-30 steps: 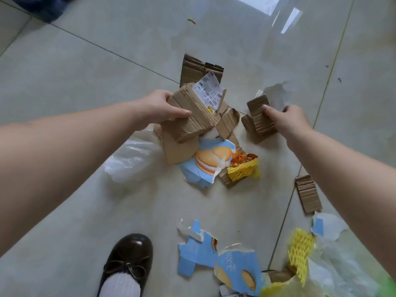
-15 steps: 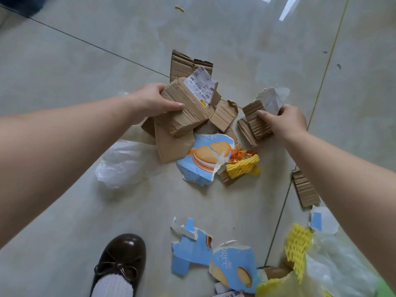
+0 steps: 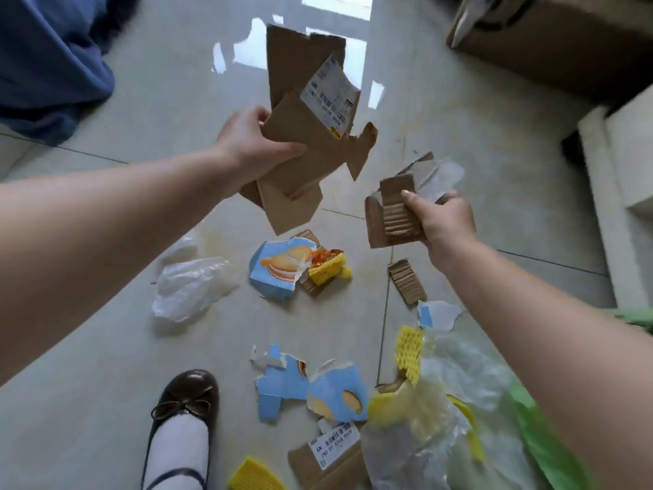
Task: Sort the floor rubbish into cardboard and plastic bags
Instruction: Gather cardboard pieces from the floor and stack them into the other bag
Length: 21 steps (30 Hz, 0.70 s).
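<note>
My left hand (image 3: pixel 252 146) grips a bundle of torn brown cardboard pieces (image 3: pixel 300 160) with a white shipping label, lifted above the floor. My right hand (image 3: pixel 441 221) holds smaller corrugated cardboard scraps (image 3: pixel 390 213) with a bit of clear plastic behind them. On the floor below lie a blue biscuit box piece (image 3: pixel 279 274), yellow foam netting (image 3: pixel 327 274), a crumpled clear plastic bag (image 3: pixel 192 284), a corrugated strip (image 3: pixel 406 281), torn blue box pieces (image 3: pixel 311 394) and a labelled cardboard piece (image 3: pixel 328 457).
A large cardboard box (image 3: pixel 551 37) stands at the top right, a white ledge (image 3: pixel 615 192) on the right, blue fabric (image 3: pixel 49 58) at the top left. Clear and green plastic with yellow netting (image 3: pixel 459 412) is heaped at the bottom right. My brown shoe (image 3: pixel 183 404) is at the bottom.
Both hands have lifted their cardboard off the floor and raised it. The view has tilted up, so the box, the ledge and the blue fabric now show.
</note>
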Each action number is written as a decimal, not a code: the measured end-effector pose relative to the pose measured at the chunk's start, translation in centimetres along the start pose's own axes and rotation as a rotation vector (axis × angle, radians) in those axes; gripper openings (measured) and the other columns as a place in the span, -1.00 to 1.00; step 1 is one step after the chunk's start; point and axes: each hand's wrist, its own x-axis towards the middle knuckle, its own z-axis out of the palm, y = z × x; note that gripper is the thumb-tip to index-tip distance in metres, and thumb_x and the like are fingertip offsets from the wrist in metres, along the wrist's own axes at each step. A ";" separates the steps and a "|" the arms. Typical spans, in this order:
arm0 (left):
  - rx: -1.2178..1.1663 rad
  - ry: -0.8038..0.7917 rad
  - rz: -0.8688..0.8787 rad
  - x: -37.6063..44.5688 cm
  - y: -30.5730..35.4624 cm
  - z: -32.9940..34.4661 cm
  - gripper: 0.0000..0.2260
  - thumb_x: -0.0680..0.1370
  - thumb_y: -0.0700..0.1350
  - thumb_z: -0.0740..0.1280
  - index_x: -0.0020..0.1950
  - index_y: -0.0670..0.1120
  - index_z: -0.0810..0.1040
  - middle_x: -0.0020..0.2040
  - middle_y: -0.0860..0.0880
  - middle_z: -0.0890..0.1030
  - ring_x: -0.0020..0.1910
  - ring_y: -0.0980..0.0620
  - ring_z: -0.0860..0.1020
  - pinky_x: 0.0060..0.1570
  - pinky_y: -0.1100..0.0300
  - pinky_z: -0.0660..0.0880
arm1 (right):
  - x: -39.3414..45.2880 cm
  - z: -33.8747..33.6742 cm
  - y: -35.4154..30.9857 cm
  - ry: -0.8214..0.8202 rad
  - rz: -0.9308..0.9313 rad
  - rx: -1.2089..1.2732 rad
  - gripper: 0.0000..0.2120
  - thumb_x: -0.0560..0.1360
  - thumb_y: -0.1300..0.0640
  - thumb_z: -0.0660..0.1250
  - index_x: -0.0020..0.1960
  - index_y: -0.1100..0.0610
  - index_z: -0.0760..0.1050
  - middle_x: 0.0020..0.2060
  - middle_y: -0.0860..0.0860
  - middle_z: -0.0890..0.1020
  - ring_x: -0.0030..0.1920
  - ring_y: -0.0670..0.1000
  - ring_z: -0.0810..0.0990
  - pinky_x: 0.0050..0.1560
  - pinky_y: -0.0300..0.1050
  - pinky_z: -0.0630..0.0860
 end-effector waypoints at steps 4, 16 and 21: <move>0.009 -0.087 0.140 -6.3 7.4 3.2 -0.57 0.39 0.03 0.47 0.17 -0.02 0.41 0.07 -0.03 0.55 0.01 -0.02 0.56 -0.17 0.11 0.57 | -5.7 -8.5 -3.2 0.153 -0.053 0.017 -0.80 0.38 0.07 0.45 -0.14 0.11 0.45 -0.10 0.10 0.63 -0.03 0.14 0.65 0.07 0.11 0.59; -0.082 -0.378 0.352 -26.2 22.3 15.9 -0.67 0.45 -0.12 0.37 0.21 0.00 0.51 0.01 0.02 0.61 -0.18 0.12 0.58 -0.28 0.31 0.51 | -23.1 -34.5 -4.2 0.587 -0.069 0.212 -0.92 0.42 0.21 0.25 -0.24 0.11 0.43 -0.22 0.06 0.57 -0.21 0.09 0.58 -0.08 0.04 0.53; -0.174 -0.475 0.293 -29.7 21.5 24.0 -0.72 0.46 -0.15 0.33 0.16 -0.01 0.51 0.05 -0.04 0.63 -0.01 0.00 0.62 0.01 0.08 0.60 | -24.7 -39.1 0.5 0.757 0.011 0.190 -0.81 0.38 0.11 0.27 -0.01 0.06 0.47 -0.04 0.04 0.60 0.04 0.16 0.60 0.14 0.16 0.55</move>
